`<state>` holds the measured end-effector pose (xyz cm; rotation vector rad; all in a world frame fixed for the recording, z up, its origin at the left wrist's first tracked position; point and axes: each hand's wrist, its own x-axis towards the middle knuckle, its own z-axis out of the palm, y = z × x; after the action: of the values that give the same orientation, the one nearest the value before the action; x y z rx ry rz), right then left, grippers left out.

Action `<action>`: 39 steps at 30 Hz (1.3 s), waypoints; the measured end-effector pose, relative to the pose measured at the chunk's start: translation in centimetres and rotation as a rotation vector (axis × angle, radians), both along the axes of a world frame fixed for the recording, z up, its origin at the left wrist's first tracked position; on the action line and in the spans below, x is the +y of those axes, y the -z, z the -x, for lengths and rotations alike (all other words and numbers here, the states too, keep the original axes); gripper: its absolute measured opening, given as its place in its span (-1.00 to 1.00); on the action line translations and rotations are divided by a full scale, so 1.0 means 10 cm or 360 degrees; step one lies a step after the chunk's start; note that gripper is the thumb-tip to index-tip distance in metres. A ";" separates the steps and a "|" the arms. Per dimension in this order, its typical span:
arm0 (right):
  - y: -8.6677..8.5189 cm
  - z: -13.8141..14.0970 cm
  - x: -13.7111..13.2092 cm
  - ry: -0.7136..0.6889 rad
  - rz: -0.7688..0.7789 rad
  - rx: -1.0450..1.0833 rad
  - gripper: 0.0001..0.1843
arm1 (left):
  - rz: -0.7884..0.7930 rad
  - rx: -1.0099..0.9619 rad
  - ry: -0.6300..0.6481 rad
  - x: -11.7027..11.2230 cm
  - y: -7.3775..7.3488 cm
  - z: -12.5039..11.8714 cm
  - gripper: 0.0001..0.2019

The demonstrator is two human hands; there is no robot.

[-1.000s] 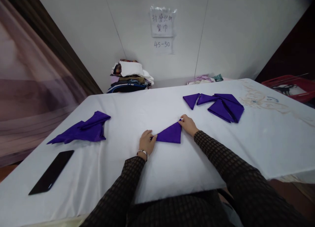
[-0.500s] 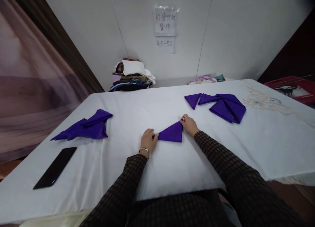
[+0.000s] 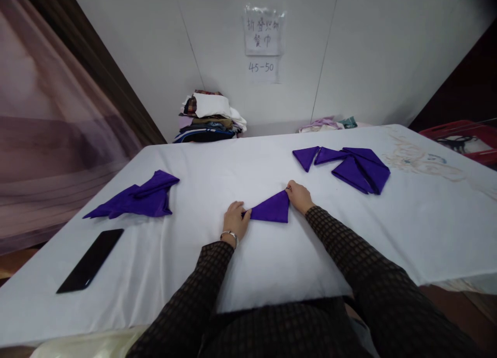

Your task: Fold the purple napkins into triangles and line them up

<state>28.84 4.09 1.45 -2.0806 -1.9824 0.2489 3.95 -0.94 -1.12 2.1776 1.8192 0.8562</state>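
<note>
A purple cloth napkin [image 3: 273, 209], folded into a triangle, lies on the white tablecloth in front of me. My left hand [image 3: 236, 219], with a bracelet at the wrist, pinches its narrow left tip. At the upper right corner my right hand [image 3: 298, 196] grips the fabric between thumb and fingers. Both held corners are partly hidden by the fingers. Several folded purple napkins [image 3: 359, 169] rest at the back right, some overlapping. To the left lies a loosely heaped purple cloth [image 3: 142, 196].
A black phone-like slab [image 3: 91, 260] lies near the table's left side. Piled clothes [image 3: 212, 117] stand behind the far edge, with more fabric [image 3: 324, 124] farther right. A red basket [image 3: 462, 140] is beyond the right edge. Handwritten paper signs [image 3: 263, 42] hang on the wall.
The whole view has shifted slightly. Both hands keep their hold on the folded napkin, and nothing on the table has visibly moved.
</note>
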 end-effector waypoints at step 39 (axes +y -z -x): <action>0.02 -0.05 -0.02 -0.0041 -0.0008 0.0025 -0.80 | 0.0011 -0.0326 -0.0047 -0.13 0.01 0.15 -0.90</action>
<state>29.34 3.94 1.27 -2.0448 -2.0002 0.2641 2.47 -2.23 -1.19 1.9810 1.7557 1.0357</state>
